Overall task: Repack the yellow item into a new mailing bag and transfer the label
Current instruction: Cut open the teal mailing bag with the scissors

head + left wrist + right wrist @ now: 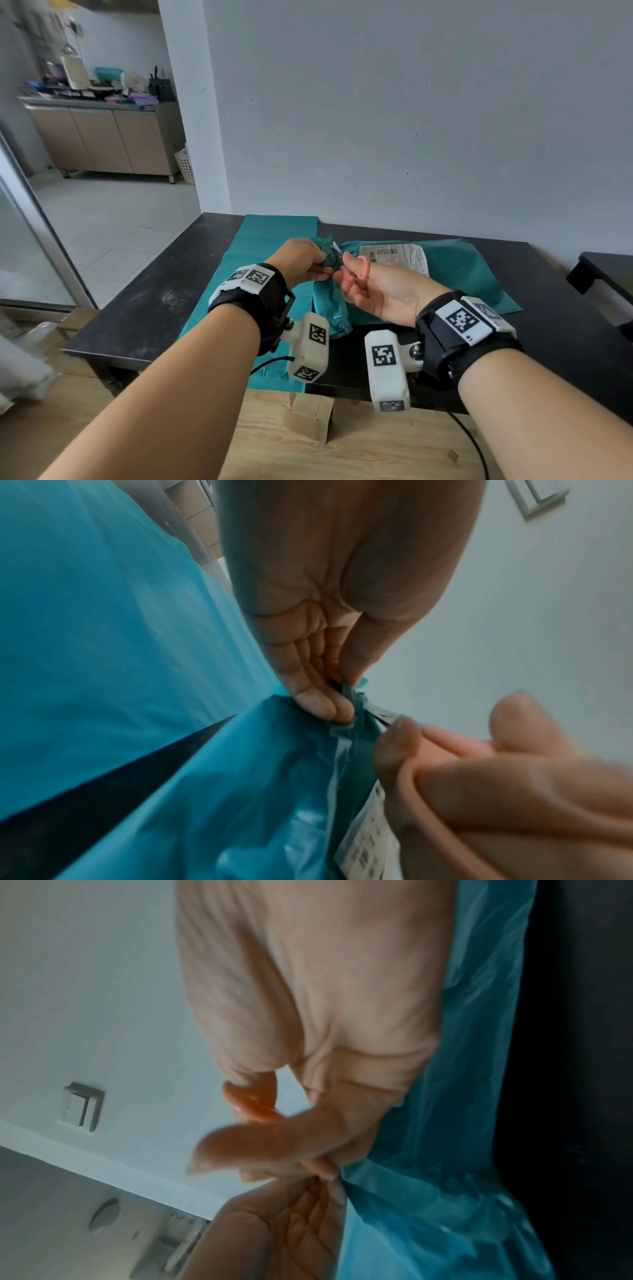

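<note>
A crumpled teal mailing bag (462,274) lies on the black table (154,301) with a white barcode label (397,255) on top. My left hand (308,262) pinches the bag's bunched-up end (346,723) and lifts it. My right hand (356,281) holds pink-handled scissors (364,270), thumb through one loop, with the blades (337,248) at the pinched end. A flat new teal bag (270,240) lies to the left under my left wrist. The yellow item is not visible. The right wrist view shows the scissors handle (253,1099) beside the bag (428,1177).
The wall stands right behind the table. A second dark table (606,270) is at the far right. A small cardboard box (308,414) sits on the wooden floor below the table's front edge. A kitchen counter is far off to the left.
</note>
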### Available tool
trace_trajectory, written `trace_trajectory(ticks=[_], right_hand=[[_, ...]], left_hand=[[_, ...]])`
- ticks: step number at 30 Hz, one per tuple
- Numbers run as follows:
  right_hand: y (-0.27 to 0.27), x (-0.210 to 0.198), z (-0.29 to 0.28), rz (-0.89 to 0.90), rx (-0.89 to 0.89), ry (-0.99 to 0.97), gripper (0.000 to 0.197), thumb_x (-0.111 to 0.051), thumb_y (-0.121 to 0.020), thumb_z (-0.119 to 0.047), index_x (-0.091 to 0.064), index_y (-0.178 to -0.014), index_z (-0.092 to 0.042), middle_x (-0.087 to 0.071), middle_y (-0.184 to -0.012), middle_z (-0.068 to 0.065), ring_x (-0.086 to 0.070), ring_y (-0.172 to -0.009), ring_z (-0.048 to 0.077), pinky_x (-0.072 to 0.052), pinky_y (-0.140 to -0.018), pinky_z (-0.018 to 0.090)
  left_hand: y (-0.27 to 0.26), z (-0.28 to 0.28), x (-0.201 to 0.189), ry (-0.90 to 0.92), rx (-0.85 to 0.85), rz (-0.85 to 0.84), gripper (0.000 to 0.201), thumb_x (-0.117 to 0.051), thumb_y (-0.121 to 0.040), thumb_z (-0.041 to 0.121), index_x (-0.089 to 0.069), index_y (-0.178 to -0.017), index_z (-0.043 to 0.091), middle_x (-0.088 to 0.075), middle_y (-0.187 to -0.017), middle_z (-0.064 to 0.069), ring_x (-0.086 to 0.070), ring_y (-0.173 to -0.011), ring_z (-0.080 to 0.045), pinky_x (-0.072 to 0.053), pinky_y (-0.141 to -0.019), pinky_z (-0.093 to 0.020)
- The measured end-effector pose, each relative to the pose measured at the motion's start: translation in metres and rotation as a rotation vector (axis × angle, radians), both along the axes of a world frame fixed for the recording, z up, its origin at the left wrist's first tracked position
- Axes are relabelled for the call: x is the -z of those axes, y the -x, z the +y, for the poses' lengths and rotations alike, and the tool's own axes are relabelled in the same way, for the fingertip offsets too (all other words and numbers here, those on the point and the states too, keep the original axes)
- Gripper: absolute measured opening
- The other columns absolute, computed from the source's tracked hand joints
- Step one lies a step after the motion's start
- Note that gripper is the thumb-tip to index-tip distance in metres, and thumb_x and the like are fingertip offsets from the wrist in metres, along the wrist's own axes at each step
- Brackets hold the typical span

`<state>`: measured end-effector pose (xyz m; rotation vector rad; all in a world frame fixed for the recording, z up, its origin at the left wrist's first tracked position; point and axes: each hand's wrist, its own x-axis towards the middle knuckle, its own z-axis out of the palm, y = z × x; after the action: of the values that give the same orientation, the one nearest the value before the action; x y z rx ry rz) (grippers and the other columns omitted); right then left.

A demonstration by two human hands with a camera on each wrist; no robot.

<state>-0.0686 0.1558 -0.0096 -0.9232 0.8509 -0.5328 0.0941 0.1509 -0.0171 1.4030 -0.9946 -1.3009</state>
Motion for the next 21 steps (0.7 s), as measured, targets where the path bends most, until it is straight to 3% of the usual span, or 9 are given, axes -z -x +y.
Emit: trace_trajectory(ticks=[2,5,10,12,14,17,21], right_hand=[[0.002,-0.002,-0.001,0.021,0.027,0.021,0.031,-0.060,-0.091,-0.029,-0.057,-0.100,-0.001,-0.055,-0.059,0.000,-0.053,-0.043,0.002,-0.046,-0.036,0.012],[0.014,-0.005,-0.004,0.049,0.015,0.062,0.032,-0.062,-0.090,-0.027,-0.058,-0.107,0.000,-0.055,-0.062,0.000,-0.053,-0.044,0.002,-0.045,-0.035,0.011],[0.029,-0.019,-0.009,0.127,0.095,0.159,0.025,-0.070,-0.082,-0.021,-0.059,-0.096,-0.004,-0.064,-0.064,0.005,-0.055,-0.045,0.004,-0.043,-0.033,0.012],[0.033,-0.023,-0.014,0.252,0.202,0.263,0.031,-0.074,-0.080,-0.018,-0.061,-0.103,-0.002,-0.069,-0.069,0.010,-0.057,-0.044,0.006,-0.043,-0.034,0.013],[0.039,-0.023,-0.021,0.405,0.273,0.381,0.030,-0.076,-0.080,-0.016,-0.062,-0.101,-0.001,-0.072,-0.074,0.014,-0.059,-0.046,0.009,-0.045,-0.036,0.015],[0.058,-0.022,-0.035,0.564,0.364,0.485,0.011,-0.071,-0.085,-0.009,-0.060,-0.086,-0.005,-0.072,-0.067,0.008,-0.061,-0.045,0.012,-0.048,-0.038,0.018],[0.092,-0.021,-0.054,0.754,0.384,0.403,0.007,-0.055,-0.093,0.001,-0.058,-0.087,0.000,-0.062,-0.075,0.005,-0.054,-0.047,0.011,-0.044,-0.040,0.015]], left_hand=[[-0.006,-0.004,0.002,0.008,-0.060,-0.023,0.023,-0.044,-0.095,-0.007,-0.050,-0.076,0.006,-0.058,-0.075,-0.010,-0.062,-0.063,-0.016,-0.057,-0.059,-0.022],[-0.013,-0.010,0.004,0.001,-0.154,-0.050,0.024,-0.043,-0.094,-0.006,-0.050,-0.076,0.008,-0.059,-0.078,-0.008,-0.065,-0.047,-0.008,-0.057,-0.058,-0.022],[-0.001,-0.017,-0.001,0.004,-0.202,-0.136,0.017,-0.045,-0.096,-0.002,-0.047,-0.082,0.005,-0.059,-0.070,-0.014,-0.060,-0.034,-0.008,-0.054,-0.042,-0.020],[0.004,-0.021,-0.003,0.008,-0.225,-0.161,0.009,-0.045,-0.096,-0.004,-0.047,-0.091,0.003,-0.058,-0.067,-0.014,-0.060,-0.035,-0.011,-0.052,-0.039,-0.020],[0.004,-0.026,-0.003,0.038,-0.253,-0.256,0.011,-0.042,-0.095,-0.005,-0.047,-0.098,0.005,-0.056,-0.069,-0.011,-0.059,-0.045,-0.016,-0.051,-0.040,-0.020],[0.001,-0.032,-0.003,0.061,-0.288,-0.440,0.027,-0.034,-0.088,-0.006,-0.049,-0.098,0.014,-0.056,-0.075,-0.014,-0.055,-0.061,-0.027,-0.051,-0.058,-0.031],[-0.003,-0.033,-0.001,0.035,-0.284,-0.638,0.023,-0.039,-0.087,0.007,-0.059,-0.093,0.014,-0.060,-0.086,-0.013,-0.058,-0.083,-0.033,-0.054,-0.080,-0.042]])
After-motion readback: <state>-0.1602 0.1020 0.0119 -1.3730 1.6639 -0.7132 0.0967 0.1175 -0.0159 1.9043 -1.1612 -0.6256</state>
